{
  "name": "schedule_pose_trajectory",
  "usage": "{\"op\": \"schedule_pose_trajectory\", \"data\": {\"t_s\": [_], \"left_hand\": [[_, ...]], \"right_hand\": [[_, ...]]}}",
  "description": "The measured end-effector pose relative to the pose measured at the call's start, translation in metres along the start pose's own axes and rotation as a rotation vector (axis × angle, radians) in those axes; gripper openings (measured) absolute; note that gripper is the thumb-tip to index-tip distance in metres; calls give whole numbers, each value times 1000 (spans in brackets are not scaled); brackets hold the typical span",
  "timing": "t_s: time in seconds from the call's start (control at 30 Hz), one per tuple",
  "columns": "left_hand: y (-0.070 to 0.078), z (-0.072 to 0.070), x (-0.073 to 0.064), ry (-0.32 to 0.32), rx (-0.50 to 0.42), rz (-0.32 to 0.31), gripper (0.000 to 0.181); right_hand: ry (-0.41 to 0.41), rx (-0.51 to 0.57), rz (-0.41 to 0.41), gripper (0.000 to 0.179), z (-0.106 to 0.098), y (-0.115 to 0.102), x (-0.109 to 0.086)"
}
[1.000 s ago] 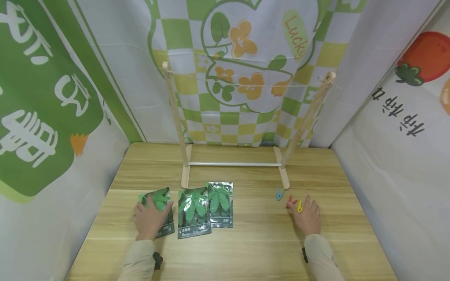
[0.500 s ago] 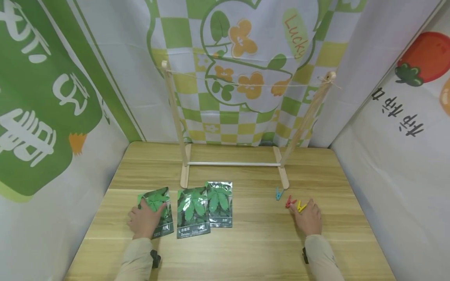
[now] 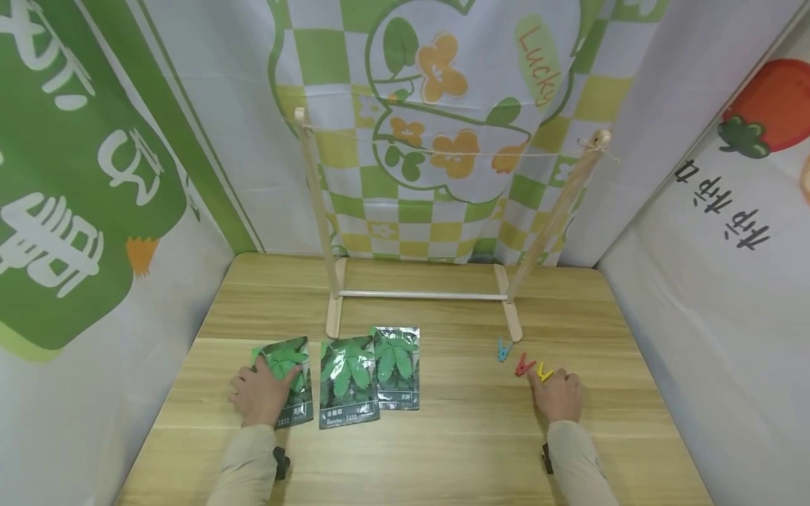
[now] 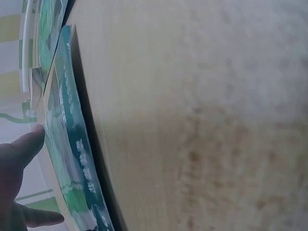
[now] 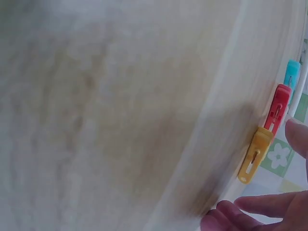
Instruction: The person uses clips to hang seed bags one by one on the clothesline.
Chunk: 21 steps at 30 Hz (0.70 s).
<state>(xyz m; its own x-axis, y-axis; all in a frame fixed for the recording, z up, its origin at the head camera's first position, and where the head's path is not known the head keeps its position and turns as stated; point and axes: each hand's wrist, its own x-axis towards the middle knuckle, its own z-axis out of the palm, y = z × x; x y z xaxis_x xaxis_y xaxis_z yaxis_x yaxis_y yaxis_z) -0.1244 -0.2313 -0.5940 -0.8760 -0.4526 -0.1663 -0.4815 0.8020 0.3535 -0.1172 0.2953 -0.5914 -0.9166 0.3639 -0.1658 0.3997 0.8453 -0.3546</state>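
In the head view, my left hand lies over the left side of a seed packet with a green leaf picture, its thumb and fingers spread. Two similar packets lie flat to its right: a middle packet and a right packet, their edges overlapping. My right hand is just beside the yellow clothespin, thumb and fingers apart and nothing between them. A red clothespin and a blue clothespin lie beyond. In the right wrist view the yellow clothespin stands between thumb and fingers.
A wooden frame stands at the back of the table, with a string tied between its two posts and a white rod joining its feet. Printed curtains enclose the back and sides.
My left hand has slid left, uncovering more of the left packet. My right fingers have drawn back from the red and yellow clothespins; the yellow one has shifted slightly right and turned.
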Motion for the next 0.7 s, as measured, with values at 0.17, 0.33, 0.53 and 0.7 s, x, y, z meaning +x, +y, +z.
{"op": "schedule_pose_trajectory", "data": {"t_s": [0.17,0.33,0.53,0.7], "left_hand": [[2,1,2,-10,13,0,94],[2,1,5,-6,16,-2,93],[2,0,10,8,-10,-5,89],[0,-2,11,38,-81,2,85]], "right_hand": [[65,-31,0,61,4,1,4],[113,-3,-2,59,6,1,8],[103,28,-6,55,4,2,15],[77,49,-7,48,2,3,21]]}}
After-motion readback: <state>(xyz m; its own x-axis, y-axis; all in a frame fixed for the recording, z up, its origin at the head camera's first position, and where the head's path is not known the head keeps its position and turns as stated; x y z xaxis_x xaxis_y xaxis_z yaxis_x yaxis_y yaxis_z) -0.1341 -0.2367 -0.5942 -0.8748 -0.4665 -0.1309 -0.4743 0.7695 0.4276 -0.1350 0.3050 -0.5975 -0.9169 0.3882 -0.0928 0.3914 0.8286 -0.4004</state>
